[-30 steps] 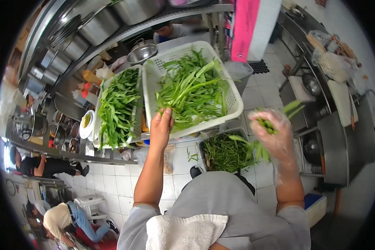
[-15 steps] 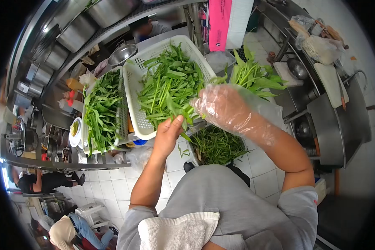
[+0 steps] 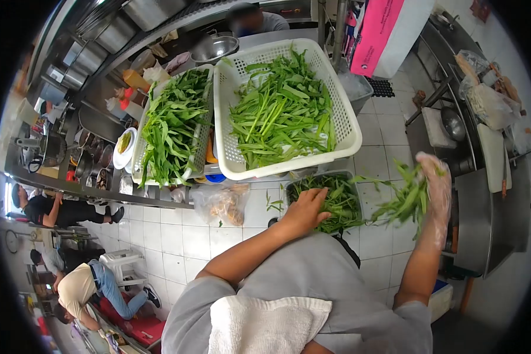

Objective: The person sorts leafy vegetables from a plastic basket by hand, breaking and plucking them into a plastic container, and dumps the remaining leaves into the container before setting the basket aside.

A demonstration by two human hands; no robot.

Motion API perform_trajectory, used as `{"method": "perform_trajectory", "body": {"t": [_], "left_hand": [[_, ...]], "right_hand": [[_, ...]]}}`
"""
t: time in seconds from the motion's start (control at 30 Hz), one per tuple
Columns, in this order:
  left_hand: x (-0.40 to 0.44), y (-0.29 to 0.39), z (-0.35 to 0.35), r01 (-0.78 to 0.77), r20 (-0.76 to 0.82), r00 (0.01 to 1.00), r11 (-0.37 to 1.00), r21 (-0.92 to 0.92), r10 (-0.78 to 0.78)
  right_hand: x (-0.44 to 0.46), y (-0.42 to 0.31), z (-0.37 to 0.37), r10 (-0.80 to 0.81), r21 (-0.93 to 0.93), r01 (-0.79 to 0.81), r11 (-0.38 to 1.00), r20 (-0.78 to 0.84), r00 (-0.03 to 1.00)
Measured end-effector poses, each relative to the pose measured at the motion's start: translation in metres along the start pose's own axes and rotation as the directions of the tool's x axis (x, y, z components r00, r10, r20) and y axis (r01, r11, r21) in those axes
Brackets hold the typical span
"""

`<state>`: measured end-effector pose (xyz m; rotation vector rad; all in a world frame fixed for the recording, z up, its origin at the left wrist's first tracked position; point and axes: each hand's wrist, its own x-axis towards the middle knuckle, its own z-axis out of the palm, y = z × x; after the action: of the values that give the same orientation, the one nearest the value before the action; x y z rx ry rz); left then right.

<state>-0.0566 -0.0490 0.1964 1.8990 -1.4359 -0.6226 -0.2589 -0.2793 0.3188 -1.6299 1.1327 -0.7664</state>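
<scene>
Far left of the gloved grip, a narrow basket [image 3: 204, 138] is heaped with leafy greens [image 3: 171, 127]; nearer, a wide basket [image 3: 301, 164] appears mostly filled. The left hand [image 3: 305, 209] lies over a tub [image 3: 356, 190] of stemmy greens [image 3: 341, 197], its hold indeterminable. The right hand [image 3: 435, 180], gloved, clamps a leafy bunch [image 3: 406, 199], not yet set down.

We hold our right grip [image 3: 435, 170] out to the side, curled inward, the right forearm [image 3: 422, 259] nearly upright beneath it. Our left grip [image 3: 304, 212], well apart from it (and lower in view), is loosely spread, the left forearm [image 3: 251, 251] slanting up to it.
</scene>
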Motion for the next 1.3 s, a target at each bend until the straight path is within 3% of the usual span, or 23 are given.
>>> {"method": "perform_trajectory", "body": {"t": [0.07, 0.1, 0.17, 0.23, 0.3, 0.37, 0.4, 0.47, 0.5, 0.6, 0.67, 0.7, 0.73, 0.77, 0.87, 0.93, 0.97, 1.03, 1.1, 1.2, 1.3], "left_hand": [[0.007, -0.003, -0.005, -0.236, -0.102, 0.962, 0.961, 0.146, 0.252], [0.012, 0.002, -0.02, -0.236, -0.098, 0.963, 0.961, 0.145, 0.252], [0.031, 0.019, -0.077, -0.149, -0.038, 0.988, 0.986, -0.074, 0.147], [0.058, 0.014, -0.119, -0.022, -0.195, 0.981, 0.998, -0.059, 0.01], [0.093, -0.017, -0.148, -0.02, -0.447, 0.886, 0.974, 0.227, 0.123], [0.125, -0.07, -0.16, 0.232, -0.486, 0.874, 0.868, 0.44, 0.013], [0.132, -0.085, -0.16, 0.226, -0.486, 0.874, 0.865, 0.447, 0.023], [0.141, -0.109, -0.159, 0.463, -0.39, 0.881, 0.663, 0.589, -0.269], [0.144, -0.125, -0.159, 0.458, -0.394, 0.882, 0.661, 0.594, -0.258], [0.145, -0.14, -0.162, 0.334, -0.408, 0.907, 0.773, 0.539, -0.108], [0.134, -0.108, -0.174, 0.206, -0.576, 0.818, 0.939, 0.276, -0.011], [0.126, -0.092, -0.179, 0.206, -0.579, 0.815, 0.938, 0.279, -0.007], [0.118, -0.077, -0.184, 0.165, -0.571, 0.805, 0.985, -0.042, -0.16], [0.111, -0.067, -0.187, 0.114, -0.517, 0.802, 0.926, -0.359, -0.299], [0.092, -0.058, -0.185, 0.056, -0.643, 0.745, 0.977, -0.206, -0.178], [0.079, -0.041, -0.182, 0.017, -0.667, 0.731, 0.982, -0.19, -0.142], [0.073, -0.038, -0.181, 0.065, -0.641, 0.744, 0.976, -0.208, -0.186], [0.065, -0.021, -0.172, 0.09, -0.633, 0.742, 0.969, -0.231, -0.22], [0.056, -0.005, -0.164, 0.101, -0.601, 0.765, 0.964, -0.245, -0.233], [0.047, 0.009, -0.149, 0.136, -0.56, 0.792, 0.964, -0.228, -0.244], [0.041, 0.023, -0.131, 0.008, -0.495, 0.861, 0.976, -0.216, -0.117]], "right_hand": [[-0.007, 0.024, -0.02, 0.025, -0.042, -0.026, 0.999, -0.018, 1.0], [-0.016, 0.027, -0.024, 0.029, -0.041, -0.029, 0.999, -0.019, 0.999], [-0.033, 0.029, -0.029, 0.131, 0.081, -0.123, 0.989, -0.091, 0.987], [-0.041, 0.046, -0.032, 0.096, 0.134, -0.08, 0.988, -0.115, 0.989], [-0.048, 0.059, -0.033, 0.067, 0.234, -0.036, 0.971, -0.122, 0.99], [-0.054, 0.049, -0.029, 0.035, 0.211, -0.013, 0.977, -0.101, 0.994], [-0.057, 0.044, -0.026, 0.007, 0.182, 0.006, 0.983, -0.074, 0.997], [-0.058, 0.04, -0.021, -0.014, 0.182, 0.024, 0.983, -0.057, 0.998], [-0.057, 0.04, -0.019, -0.067, 0.13, 0.07, 0.989, -0.027, 0.997], [-0.058, 0.032, -0.013, -0.199, -0.005, 0.2, 0.98, 0.028, 0.98], [-0.06, 0.027, -0.005, -0.282, -0.089, 0.286, 0.954, 0.058, 0.958], [-0.061, 0.025, -0.001, -0.302, -0.044, 0.304, 0.952, 0.058, 0.952], [-0.06, 0.023, 0.002, -0.323, 0.001, 0.324, 0.946, 0.062, 0.944], [-0.057, 0.02, 0.005, -0.332, 0.007, 0.332, 0.943, 0.065, 0.941], [-0.053, 0.01, 0.013, -0.474, 0.018, 0.476, 0.88, 0.132, 0.871], [-0.054, -0.009, 0.018, -0.25, 0.052, 0.246, 0.968, 0.281, 0.927], [-0.054, -0.015, 0.026, -0.249, 0.049, 0.245, 0.968, 0.282, 0.927], [-0.05, -0.032, 0.047, -0.385, -0.009, 0.398, 0.917, 0.231, 0.894], [-0.042, -0.052, 0.065, -0.651, -0.078, 0.691, 0.719, 0.272, 0.708], [-0.038, -0.067, 0.101, -0.775, -0.226, 0.822, 0.522, 0.276, 0.568], [-0.031, -0.074, 0.132, -0.826, -0.349, 0.896, 0.274, 0.393, 0.405]]}}
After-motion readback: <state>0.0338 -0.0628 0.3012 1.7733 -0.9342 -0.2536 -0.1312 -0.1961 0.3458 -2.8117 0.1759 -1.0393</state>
